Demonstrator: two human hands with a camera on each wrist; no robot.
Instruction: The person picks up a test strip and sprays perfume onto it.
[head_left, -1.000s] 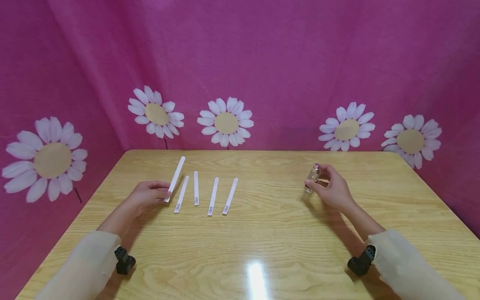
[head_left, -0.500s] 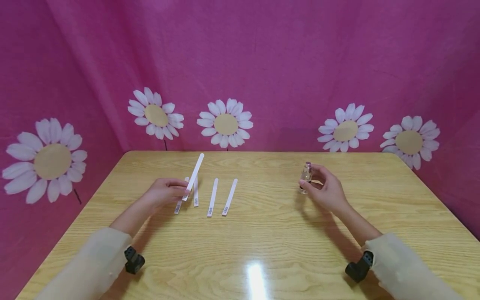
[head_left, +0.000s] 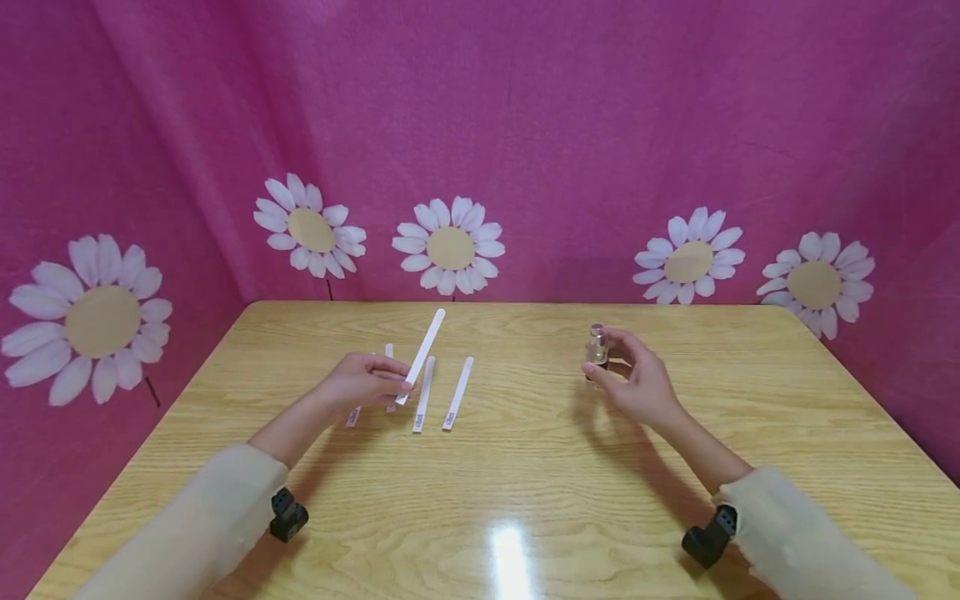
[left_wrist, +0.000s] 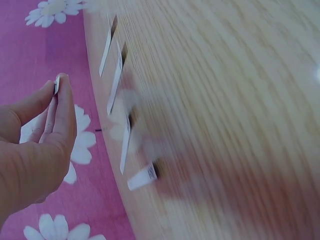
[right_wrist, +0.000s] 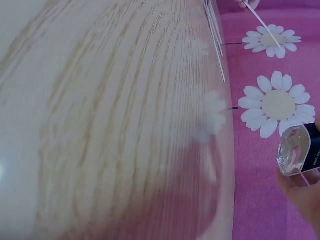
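My left hand (head_left: 362, 385) pinches the printed lower end of a white paper test strip (head_left: 424, 348) between thumb and fingers, holding it tilted above other strips. In the left wrist view, the held strip (left_wrist: 57, 85) shows only its end at the fingertips. On the table beneath lie several similar strips (head_left: 459, 393), two of them partly covered by the left hand. My right hand (head_left: 639, 382) grips a small glass bottle (head_left: 597, 353) with a purplish top, upright and raised off the table. Its clear base and dark label (right_wrist: 311, 149) show in the right wrist view.
The wooden table (head_left: 525, 467) meets a pink curtain (head_left: 525, 150) printed with daisies at its back edge. A bright light reflection (head_left: 512, 558) lies near the front. A small black camera is worn at each sleeve cuff (head_left: 288, 515).
The left hand has moved right with its strip, passing over the strips on the table. The right hand has brought the bottle left, and the bottle stands more upright.
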